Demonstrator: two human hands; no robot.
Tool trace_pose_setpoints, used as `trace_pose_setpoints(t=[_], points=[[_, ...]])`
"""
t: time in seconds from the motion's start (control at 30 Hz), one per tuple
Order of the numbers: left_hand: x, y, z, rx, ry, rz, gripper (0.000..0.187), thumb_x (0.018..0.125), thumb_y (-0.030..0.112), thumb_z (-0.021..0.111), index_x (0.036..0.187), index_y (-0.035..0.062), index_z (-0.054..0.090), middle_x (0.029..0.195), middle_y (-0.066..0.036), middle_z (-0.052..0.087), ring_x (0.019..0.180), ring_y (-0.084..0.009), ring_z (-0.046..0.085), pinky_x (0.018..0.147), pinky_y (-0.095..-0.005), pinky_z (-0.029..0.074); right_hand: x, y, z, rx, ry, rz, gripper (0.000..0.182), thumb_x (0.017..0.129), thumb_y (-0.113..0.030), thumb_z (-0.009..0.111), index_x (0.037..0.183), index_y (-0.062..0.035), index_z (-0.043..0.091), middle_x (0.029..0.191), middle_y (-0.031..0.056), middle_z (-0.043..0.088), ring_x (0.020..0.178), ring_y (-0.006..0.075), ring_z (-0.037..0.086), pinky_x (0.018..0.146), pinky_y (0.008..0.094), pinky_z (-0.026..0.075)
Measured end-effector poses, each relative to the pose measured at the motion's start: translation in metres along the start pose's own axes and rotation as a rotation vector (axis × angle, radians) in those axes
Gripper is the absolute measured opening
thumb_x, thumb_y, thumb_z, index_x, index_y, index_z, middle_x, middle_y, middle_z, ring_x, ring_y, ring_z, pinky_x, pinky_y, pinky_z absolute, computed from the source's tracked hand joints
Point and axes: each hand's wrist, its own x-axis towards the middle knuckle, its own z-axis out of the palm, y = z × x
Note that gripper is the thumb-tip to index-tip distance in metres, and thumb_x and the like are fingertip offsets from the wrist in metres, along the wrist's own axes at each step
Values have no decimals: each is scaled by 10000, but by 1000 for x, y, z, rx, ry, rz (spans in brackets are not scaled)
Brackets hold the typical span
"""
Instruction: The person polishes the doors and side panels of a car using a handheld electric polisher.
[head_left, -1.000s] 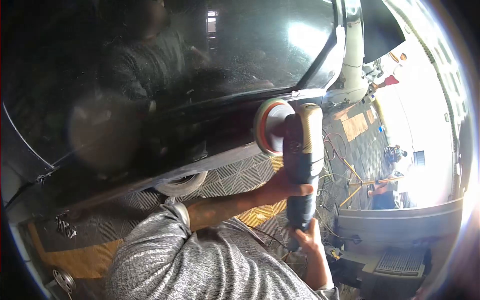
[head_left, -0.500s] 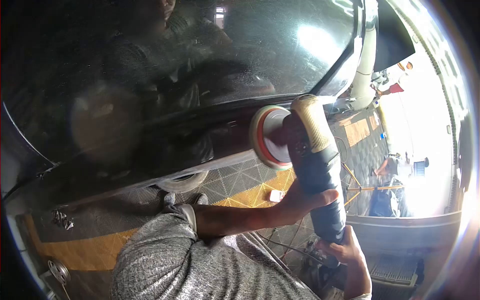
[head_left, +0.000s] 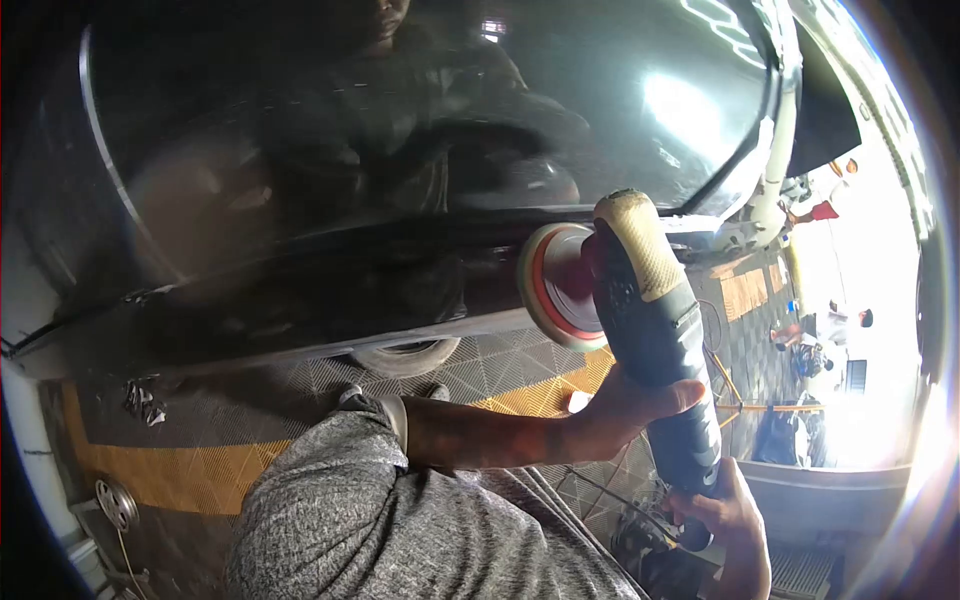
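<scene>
An electric polisher point(head_left: 655, 330) with a dark body, a pale textured head cover and a round orange-edged pad point(head_left: 545, 290) is held in both hands. The pad faces left, up against the lower part of a glossy black car panel point(head_left: 380, 260). My left hand point(head_left: 640, 405) wraps around the middle of the polisher's body, thumb across its top side. Around the rear end of the tool closes my right hand point(head_left: 725, 505), fingers partly hidden underneath. The shiny panel above reflects a person and a bright lamp.
A tire point(head_left: 408, 358) lies on the grey and yellow tiled floor point(head_left: 180, 475) below the panel. A cable point(head_left: 605, 488) runs near my right hand. A wheel rim point(head_left: 115, 503) sits at lower left. Other people point(head_left: 825, 325) are in the bright area at right.
The view has shifted, so the panel and floor appear farther right and lower. The polisher has moved slightly left along the panel, both hands keeping their grip.
</scene>
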Motion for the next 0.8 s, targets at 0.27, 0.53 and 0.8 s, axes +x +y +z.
trace_pose_setpoints(t=[0.27, 0.53, 0.8], points=[[-96, 75, -11, -80, 58, 27, 476, 897, 143, 795, 1299, 49, 556, 1160, -40, 631, 1098, -147, 618, 966, -355, 531, -15, -39, 78, -90, -119, -73, 270, 729, -190, 769, 851, 39, 696, 707, 83, 704, 625, 156, 687, 574, 310, 534], [-181, 134, -26, -20, 122, 145, 608, 876, 122, 822, 1382, 70, 488, 1244, -49, 593, 1181, -167, 579, 1035, -383, 494, -8, -88, 151, -213, -305, -104, 335, 723, -202, 786, 934, 39, 687, 721, 71, 690, 632, 158, 665, 592, 317, 521], [-254, 179, -49, 204, 227, 305, 486, 927, 255, 763, 1303, 40, 543, 1199, -86, 653, 1134, -191, 631, 1001, -400, 516, -6, -135, 216, -551, -302, -86, 362, 733, -201, 794, 1002, 21, 699, 717, 70, 676, 628, 166, 639, 608, 328, 505]])
